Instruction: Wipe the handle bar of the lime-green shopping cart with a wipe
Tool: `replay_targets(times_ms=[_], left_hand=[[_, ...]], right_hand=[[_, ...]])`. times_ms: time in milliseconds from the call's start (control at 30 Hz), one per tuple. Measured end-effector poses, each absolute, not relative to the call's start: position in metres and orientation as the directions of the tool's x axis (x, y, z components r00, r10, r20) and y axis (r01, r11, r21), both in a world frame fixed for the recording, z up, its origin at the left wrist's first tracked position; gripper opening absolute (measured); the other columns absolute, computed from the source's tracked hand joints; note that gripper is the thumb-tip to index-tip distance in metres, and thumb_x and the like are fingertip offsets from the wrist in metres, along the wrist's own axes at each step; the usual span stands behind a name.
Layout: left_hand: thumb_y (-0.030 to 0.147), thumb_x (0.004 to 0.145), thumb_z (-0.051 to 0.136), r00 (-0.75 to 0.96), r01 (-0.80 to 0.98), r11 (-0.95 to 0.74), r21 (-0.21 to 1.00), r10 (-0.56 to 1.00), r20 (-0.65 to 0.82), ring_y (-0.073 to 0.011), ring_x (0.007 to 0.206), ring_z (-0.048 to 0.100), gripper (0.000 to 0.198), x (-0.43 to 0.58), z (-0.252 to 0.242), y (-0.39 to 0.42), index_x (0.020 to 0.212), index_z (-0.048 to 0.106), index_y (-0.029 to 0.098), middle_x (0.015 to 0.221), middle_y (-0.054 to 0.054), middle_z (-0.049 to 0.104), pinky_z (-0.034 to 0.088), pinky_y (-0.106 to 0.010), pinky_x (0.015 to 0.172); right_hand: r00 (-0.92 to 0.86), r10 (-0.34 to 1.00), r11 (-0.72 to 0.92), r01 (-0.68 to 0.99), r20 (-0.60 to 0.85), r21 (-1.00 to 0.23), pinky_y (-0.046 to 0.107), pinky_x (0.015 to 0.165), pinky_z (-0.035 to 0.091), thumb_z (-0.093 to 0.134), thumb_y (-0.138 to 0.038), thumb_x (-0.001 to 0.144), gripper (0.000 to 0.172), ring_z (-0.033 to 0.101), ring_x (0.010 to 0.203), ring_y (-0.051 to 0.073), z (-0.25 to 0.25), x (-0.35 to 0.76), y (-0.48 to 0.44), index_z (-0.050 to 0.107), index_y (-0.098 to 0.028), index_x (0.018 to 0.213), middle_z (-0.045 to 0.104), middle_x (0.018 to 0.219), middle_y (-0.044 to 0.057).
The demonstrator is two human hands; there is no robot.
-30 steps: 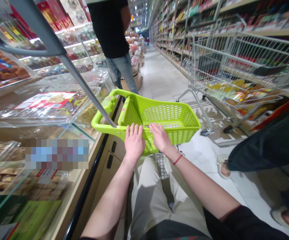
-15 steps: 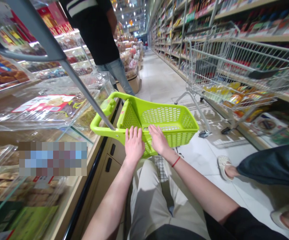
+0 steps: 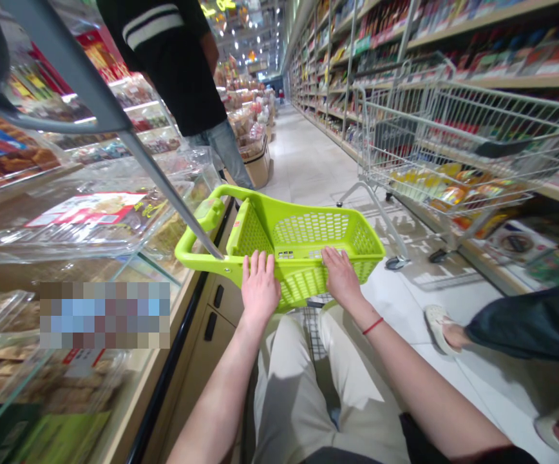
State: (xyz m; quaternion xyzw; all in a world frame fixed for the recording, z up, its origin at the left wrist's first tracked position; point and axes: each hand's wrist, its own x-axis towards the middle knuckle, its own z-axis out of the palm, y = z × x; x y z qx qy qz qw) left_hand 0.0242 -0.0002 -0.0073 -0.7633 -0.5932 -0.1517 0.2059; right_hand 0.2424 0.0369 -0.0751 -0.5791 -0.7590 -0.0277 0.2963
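A lime-green shopping basket point(image 3: 308, 225), part of a small cart with a slanting grey pole point(image 3: 151, 174), stands right in front of me. Its perforated inside shows nothing in it. My left hand point(image 3: 260, 283) rests on the near rim beside the pole's base, fingers stretched over the edge. Farther right along that rim lies my right hand point(image 3: 343, 274), its fingers also extended over the edge. Both hands are open and touch the basket. A red string bracelet point(image 3: 373, 325) circles my right wrist.
At left is a glass-sided food counter point(image 3: 154, 261) with packaged goods. A person point(image 3: 178, 77) in a black top stands ahead. A wire shopping trolley point(image 3: 453, 129) is parked by the shelves point(image 3: 337, 84). Another person's leg point(image 3: 525, 328) is at right. The tiled aisle point(image 3: 296, 135) runs forward.
My right hand has shifted right along the basket's near rim, away from my left hand. My left hand and the basket hold nearly the same place.
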Motion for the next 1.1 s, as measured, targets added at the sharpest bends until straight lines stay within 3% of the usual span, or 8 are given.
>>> replay_targets(times_ms=[100,300,467,600,900,1100], left_hand=[[0.017,0.081,0.051,0.246,0.969,-0.209,-0.131,0.842,0.480,-0.0342,0.142,0.039,0.057,0.025,-0.008,-0.001,0.137,0.051,0.009,0.144,-0.017,0.053,0.020,-0.054,0.123],[0.017,0.081,0.051,0.249,0.969,-0.211,-0.132,0.837,0.487,-0.0345,0.142,0.039,0.056,0.025,-0.008,-0.002,0.137,0.051,0.010,0.144,-0.017,0.053,0.020,-0.055,0.122],[0.017,0.082,0.050,0.254,0.967,-0.217,-0.133,0.837,0.484,-0.0335,0.143,0.038,0.056,0.023,-0.009,-0.001,0.138,0.050,0.011,0.145,-0.015,0.053,0.021,-0.054,0.122],[0.016,0.082,0.050,0.247,0.969,-0.209,-0.132,0.838,0.486,-0.0329,0.143,0.038,0.056,0.023,-0.008,-0.002,0.138,0.050,0.010,0.145,-0.016,0.052,0.021,-0.052,0.123],[0.018,0.081,0.052,0.235,0.972,-0.203,-0.119,0.851,0.470,-0.0339,0.144,0.037,0.057,0.025,-0.009,-0.001,0.138,0.050,0.009,0.145,-0.017,0.051,0.019,-0.053,0.124],[0.018,0.081,0.053,0.231,0.972,-0.186,-0.140,0.860,0.456,-0.0331,0.144,0.036,0.057,0.027,-0.007,-0.003,0.138,0.050,0.009,0.146,-0.016,0.051,0.017,-0.053,0.124]], right_hand=[[-0.107,0.880,0.283,0.901,0.463,-0.330,0.050,0.122,0.027,0.041,0.006,0.071,0.067,0.042,0.142,0.028,-0.071,0.231,0.035,0.051,0.002,0.138,0.050,0.146,0.024],[-0.277,0.816,0.503,0.773,0.508,-0.387,0.052,0.122,0.026,0.046,0.002,0.068,0.079,0.035,0.146,0.027,-0.053,0.171,0.035,0.042,-0.005,0.147,0.046,0.151,0.020],[-0.329,0.784,0.552,0.757,0.526,-0.349,0.048,0.123,0.026,0.043,0.004,0.071,0.073,0.040,0.143,0.025,-0.052,0.169,0.037,0.047,-0.004,0.143,0.050,0.149,0.018],[-0.285,0.784,0.514,0.796,0.552,-0.319,0.051,0.122,0.028,0.041,0.006,0.072,0.070,0.043,0.141,0.025,-0.066,0.206,0.039,0.052,-0.008,0.140,0.055,0.144,0.017],[-0.121,0.849,0.322,0.891,0.515,-0.321,0.051,0.120,0.031,0.041,0.006,0.070,0.065,0.047,0.139,0.029,-0.076,0.238,0.040,0.054,0.001,0.134,0.056,0.142,0.022],[-0.288,0.791,0.519,0.782,0.540,-0.344,0.051,0.121,0.029,0.043,0.004,0.070,0.071,0.042,0.141,0.027,-0.058,0.188,0.040,0.050,-0.002,0.140,0.052,0.146,0.020]])
